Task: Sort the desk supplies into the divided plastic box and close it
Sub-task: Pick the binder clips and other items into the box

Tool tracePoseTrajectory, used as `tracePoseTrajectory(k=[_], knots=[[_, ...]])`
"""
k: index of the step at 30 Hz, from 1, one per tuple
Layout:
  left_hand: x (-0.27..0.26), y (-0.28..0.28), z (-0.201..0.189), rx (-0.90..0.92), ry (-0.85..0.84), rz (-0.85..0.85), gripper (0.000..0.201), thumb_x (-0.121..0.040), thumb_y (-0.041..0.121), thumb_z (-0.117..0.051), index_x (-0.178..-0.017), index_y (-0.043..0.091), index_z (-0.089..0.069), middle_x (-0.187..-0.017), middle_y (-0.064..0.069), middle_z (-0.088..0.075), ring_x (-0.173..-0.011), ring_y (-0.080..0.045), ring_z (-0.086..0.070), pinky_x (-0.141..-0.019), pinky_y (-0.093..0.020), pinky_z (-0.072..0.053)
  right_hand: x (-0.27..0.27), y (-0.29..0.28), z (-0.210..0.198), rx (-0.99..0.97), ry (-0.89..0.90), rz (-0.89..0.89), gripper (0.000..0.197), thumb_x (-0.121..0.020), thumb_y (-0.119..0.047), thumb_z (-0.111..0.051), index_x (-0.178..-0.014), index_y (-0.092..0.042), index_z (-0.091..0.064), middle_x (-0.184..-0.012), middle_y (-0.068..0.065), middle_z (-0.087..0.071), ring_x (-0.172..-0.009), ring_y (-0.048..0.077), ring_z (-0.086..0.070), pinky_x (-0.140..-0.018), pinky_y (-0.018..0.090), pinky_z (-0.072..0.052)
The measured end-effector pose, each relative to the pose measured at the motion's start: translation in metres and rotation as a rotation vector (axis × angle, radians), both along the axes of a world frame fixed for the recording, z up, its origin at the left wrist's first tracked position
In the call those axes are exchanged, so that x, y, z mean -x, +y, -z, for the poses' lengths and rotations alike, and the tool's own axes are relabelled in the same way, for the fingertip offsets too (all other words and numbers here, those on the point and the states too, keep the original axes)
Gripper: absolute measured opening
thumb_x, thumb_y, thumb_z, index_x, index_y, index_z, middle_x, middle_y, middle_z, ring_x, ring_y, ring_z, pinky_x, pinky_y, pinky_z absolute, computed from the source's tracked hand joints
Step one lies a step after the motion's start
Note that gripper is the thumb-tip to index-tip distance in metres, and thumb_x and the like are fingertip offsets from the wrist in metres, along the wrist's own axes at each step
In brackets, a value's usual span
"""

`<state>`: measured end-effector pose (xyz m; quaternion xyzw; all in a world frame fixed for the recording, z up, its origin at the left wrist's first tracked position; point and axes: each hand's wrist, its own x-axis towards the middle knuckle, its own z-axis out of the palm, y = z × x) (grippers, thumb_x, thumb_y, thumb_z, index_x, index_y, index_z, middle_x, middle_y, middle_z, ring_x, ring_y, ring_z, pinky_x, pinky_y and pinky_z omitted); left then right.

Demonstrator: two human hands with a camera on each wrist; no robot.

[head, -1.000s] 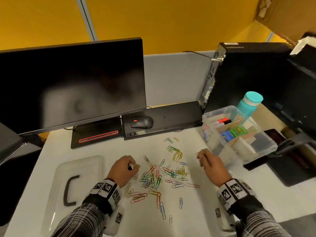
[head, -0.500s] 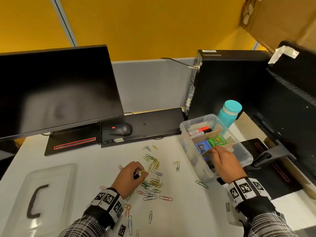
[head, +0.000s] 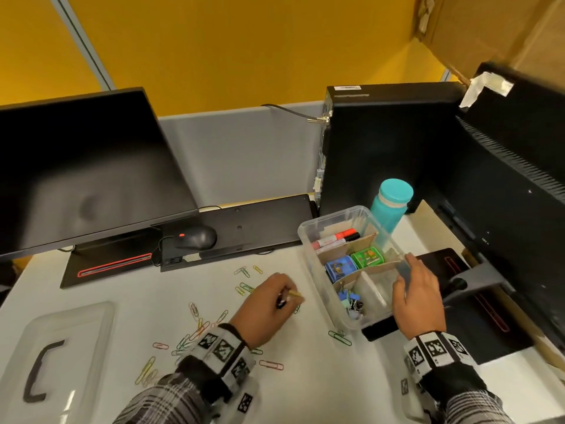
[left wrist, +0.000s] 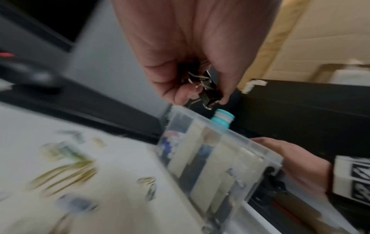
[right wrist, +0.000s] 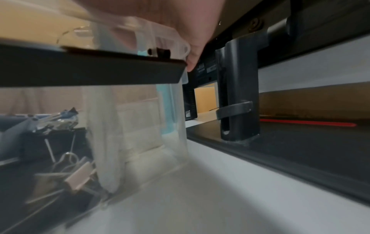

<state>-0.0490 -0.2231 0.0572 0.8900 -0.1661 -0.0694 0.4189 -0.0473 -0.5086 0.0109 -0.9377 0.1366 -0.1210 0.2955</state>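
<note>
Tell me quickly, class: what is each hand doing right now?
Left hand: fingers curled, holding black binder clips.
Right hand: gripping the far side of the plastic box.

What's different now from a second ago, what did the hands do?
The right hand left the paper clips, crossed right to the divided box and now grips its right rim. The left hand drifted right toward the box, still holding black binder clips with a yellow paper clip. The lid stays off at the left, and loose clips stay scattered on the desk.
</note>
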Motion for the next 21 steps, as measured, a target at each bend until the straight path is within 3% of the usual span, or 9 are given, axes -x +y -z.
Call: tracePoseTrajectory(k=[3, 6, 9, 12, 17, 21], knots=[[-0.009, -0.047, -0.021, -0.174, -0.16, 0.177, 0.017, -0.093, 0.035, -0.05, -0.102, 0.021, -0.052, -0.095, 0.009, -0.048, -0.074, -0.002, -0.044, -0.067, -0.016, -0.039, 0.001, -0.001, -0.001, -0.01, -0.006, -0.007, 0.051, -0.094, -0.02, -0.043, -0.143, -0.013, -0.032, -0.147, 0.01, -0.038, -0.136, 0.023, -0.03, -0.111, 0.041, -0.029], [-0.017, -0.09, -0.028, -0.369, -0.276, 0.339, 0.023, -0.093, 0.027, -0.05, -0.109, 0.012, -0.051, -0.114, -0.006, -0.049, -0.096, -0.02, -0.051, -0.077, -0.036, -0.047, 0.001, 0.0, -0.002, -0.013, -0.023, -0.008, 0.051, -0.093, -0.017, -0.045, -0.142, -0.011, -0.034, -0.145, 0.01, -0.04, -0.134, 0.023, -0.031, -0.11, 0.04, -0.03], [-0.026, -0.116, -0.027, -0.528, -0.276, 0.446, 0.027, -0.092, 0.02, -0.05, -0.114, 0.004, -0.051, -0.118, -0.015, -0.048, -0.104, -0.032, -0.051, -0.08, -0.043, -0.048, 0.002, 0.0, -0.003, -0.015, -0.031, -0.019, 0.051, -0.092, -0.017, -0.045, -0.142, -0.011, -0.034, -0.145, 0.01, -0.04, -0.133, 0.022, -0.032, -0.109, 0.038, -0.03], [-0.031, -0.121, -0.02, -0.638, -0.194, 0.491, 0.032, -0.092, 0.022, -0.052, -0.119, 0.004, -0.051, -0.119, -0.015, -0.05, -0.104, -0.034, -0.054, -0.082, -0.043, -0.049, 0.002, -0.001, -0.003, -0.023, -0.028, -0.019, 0.052, -0.092, -0.018, -0.044, -0.142, -0.012, -0.032, -0.145, 0.009, -0.039, -0.133, 0.021, -0.031, -0.11, 0.04, -0.032], [-0.027, -0.109, -0.015, -0.57, -0.155, 0.497, 0.034, -0.094, 0.021, -0.048, -0.126, 0.014, -0.051, -0.131, -0.004, -0.048, -0.11, -0.027, -0.054, -0.087, -0.038, -0.047, 0.003, -0.002, -0.006, -0.016, 0.004, -0.044, 0.052, -0.092, -0.02, -0.042, -0.143, -0.012, -0.03, -0.146, 0.01, -0.039, -0.135, 0.023, -0.031, -0.111, 0.044, -0.032], [-0.015, -0.072, -0.019, -0.358, -0.278, 0.318, 0.031, -0.095, 0.023, -0.046, -0.126, 0.023, -0.05, -0.129, 0.002, -0.05, -0.113, -0.016, -0.05, -0.091, -0.033, -0.048, 0.01, 0.008, -0.017, 0.152, 0.008, -0.09, 0.053, -0.092, -0.024, -0.037, -0.143, -0.01, -0.03, -0.15, 0.01, -0.033, -0.142, 0.025, -0.021, -0.118, 0.044, -0.011]])
